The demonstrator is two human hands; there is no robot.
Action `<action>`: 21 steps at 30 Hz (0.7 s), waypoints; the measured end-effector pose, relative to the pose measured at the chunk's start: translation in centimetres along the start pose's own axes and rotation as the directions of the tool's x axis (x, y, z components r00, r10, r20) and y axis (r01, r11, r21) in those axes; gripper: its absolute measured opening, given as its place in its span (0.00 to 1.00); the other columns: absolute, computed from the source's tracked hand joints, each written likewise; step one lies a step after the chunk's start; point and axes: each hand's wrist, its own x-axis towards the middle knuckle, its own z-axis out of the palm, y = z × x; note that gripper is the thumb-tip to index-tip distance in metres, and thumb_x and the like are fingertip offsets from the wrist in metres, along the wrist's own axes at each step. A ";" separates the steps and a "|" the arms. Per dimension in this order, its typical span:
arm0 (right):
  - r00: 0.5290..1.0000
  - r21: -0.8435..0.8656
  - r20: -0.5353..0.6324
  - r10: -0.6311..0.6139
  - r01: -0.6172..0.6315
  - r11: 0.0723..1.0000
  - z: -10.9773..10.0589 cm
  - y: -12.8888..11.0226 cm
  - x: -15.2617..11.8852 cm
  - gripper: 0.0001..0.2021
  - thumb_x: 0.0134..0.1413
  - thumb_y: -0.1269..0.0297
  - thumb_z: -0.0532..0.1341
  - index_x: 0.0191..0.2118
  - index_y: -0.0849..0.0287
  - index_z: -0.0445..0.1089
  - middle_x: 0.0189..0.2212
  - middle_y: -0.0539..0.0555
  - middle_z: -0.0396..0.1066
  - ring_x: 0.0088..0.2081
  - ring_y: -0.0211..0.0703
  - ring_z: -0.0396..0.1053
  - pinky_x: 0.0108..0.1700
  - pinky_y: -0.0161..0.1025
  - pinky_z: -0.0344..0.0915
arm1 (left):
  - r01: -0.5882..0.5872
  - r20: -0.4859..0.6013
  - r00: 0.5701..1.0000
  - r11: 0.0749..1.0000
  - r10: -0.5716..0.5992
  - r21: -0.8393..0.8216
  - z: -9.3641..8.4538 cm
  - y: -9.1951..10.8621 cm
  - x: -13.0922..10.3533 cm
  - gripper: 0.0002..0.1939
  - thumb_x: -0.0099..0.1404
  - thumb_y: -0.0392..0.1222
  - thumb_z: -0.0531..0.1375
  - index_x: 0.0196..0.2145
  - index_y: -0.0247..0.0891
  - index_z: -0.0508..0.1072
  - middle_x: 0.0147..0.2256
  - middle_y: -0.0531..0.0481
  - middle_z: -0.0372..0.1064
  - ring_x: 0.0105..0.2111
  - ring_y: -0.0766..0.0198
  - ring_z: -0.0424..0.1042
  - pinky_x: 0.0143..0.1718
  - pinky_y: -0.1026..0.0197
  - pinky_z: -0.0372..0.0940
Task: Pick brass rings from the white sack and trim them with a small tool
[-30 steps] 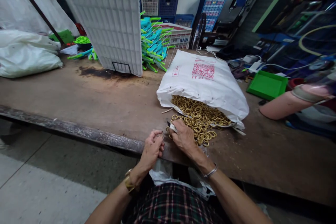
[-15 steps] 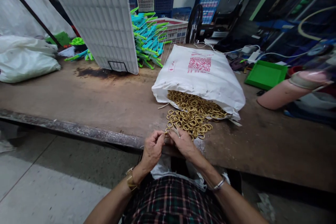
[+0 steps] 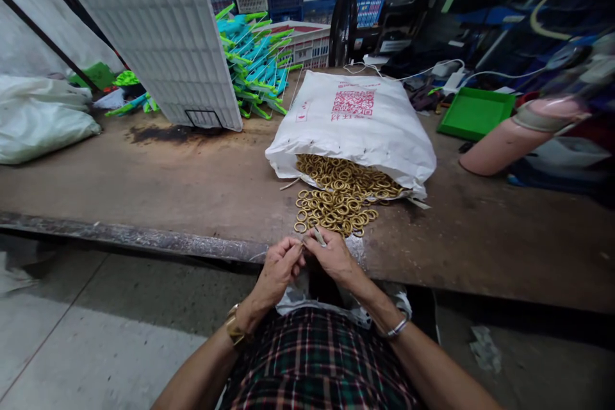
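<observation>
Just off the table's front edge, my left hand (image 3: 280,269) is closed in a pinch, its fingertips meeting those of my right hand. What looks like a gold-coloured ring sits at these fingertips, almost wholly hidden by them. My right hand (image 3: 335,261) is closed around a small pale-grey tool with a dark tip (image 3: 319,237), which sticks up between thumb and forefinger; it may be a small blade. Directly beyond my hands lies a pile of gold-coloured rings (image 3: 336,208), spilling from the mouth of a white woven sack (image 3: 394,112) with red print.
A white ribbed panel (image 3: 158,38) stands upright on the brown table (image 3: 192,179). Behind it are green and turquoise plastic pieces (image 3: 257,64). To the right are a green tray (image 3: 475,114) and a pink bottle (image 3: 500,144). A white bag (image 3: 43,118) lies at left.
The view has shifted, so the table and sack sit slightly higher and further left. My hands stay together at the table edge; the ring at my fingertips is now more hidden.
</observation>
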 end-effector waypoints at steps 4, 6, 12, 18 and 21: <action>1.000 0.051 0.014 0.007 -0.007 0.999 -0.3 -0.1 -0.2 0.10 0.49 0.60 0.52 0.23 0.59 0.62 0.18 0.45 0.59 0.22 0.33 0.57 0.26 0.31 0.55 | 0.049 0.011 0.999 0.996 -0.048 -0.079 0.1 -0.1 -0.2 0.17 0.54 0.54 0.59 0.28 0.36 0.63 0.20 0.57 0.59 0.15 0.76 0.51 0.15 0.70 0.43; 1.000 0.007 -0.019 -0.005 0.005 1.000 -0.5 0.0 -0.4 0.10 0.49 0.62 0.51 0.22 0.59 0.61 0.17 0.46 0.59 0.22 0.33 0.57 0.26 0.31 0.55 | 0.057 0.013 0.998 0.994 -0.056 -0.092 0.2 -0.1 -0.2 0.17 0.54 0.54 0.59 0.29 0.36 0.63 0.20 0.57 0.59 0.15 0.76 0.51 0.15 0.71 0.43; 0.993 -0.436 0.040 -0.109 0.115 0.892 -0.8 0.4 -1.3 0.08 0.51 0.69 0.49 0.26 0.58 0.63 0.20 0.48 0.64 0.24 0.36 0.59 0.27 0.31 0.52 | -0.005 -0.004 1.000 0.999 0.005 -0.044 0.3 0.1 -0.2 0.16 0.56 0.53 0.58 0.29 0.36 0.64 0.21 0.56 0.59 0.15 0.76 0.50 0.15 0.70 0.43; 0.983 -0.662 0.150 -0.102 0.176 0.729 -0.5 0.2 -1.9 0.10 0.49 0.72 0.49 0.34 0.57 0.66 0.26 0.51 0.69 0.29 0.38 0.63 0.30 0.33 0.50 | -0.065 -0.056 0.996 0.996 0.069 0.058 0.1 -0.1 0.0 0.15 0.57 0.52 0.57 0.29 0.36 0.64 0.21 0.55 0.60 0.17 0.74 0.52 0.18 0.70 0.47; 0.983 -0.717 0.175 -0.059 0.169 0.677 -0.5 -0.2 -1.9 0.11 0.49 0.73 0.49 0.36 0.58 0.66 0.27 0.52 0.70 0.29 0.39 0.64 0.29 0.33 0.49 | -0.130 -0.069 0.988 0.984 0.139 0.124 0.0 -0.3 0.0 0.14 0.58 0.51 0.56 0.29 0.36 0.65 0.21 0.55 0.61 0.18 0.73 0.54 0.20 0.69 0.49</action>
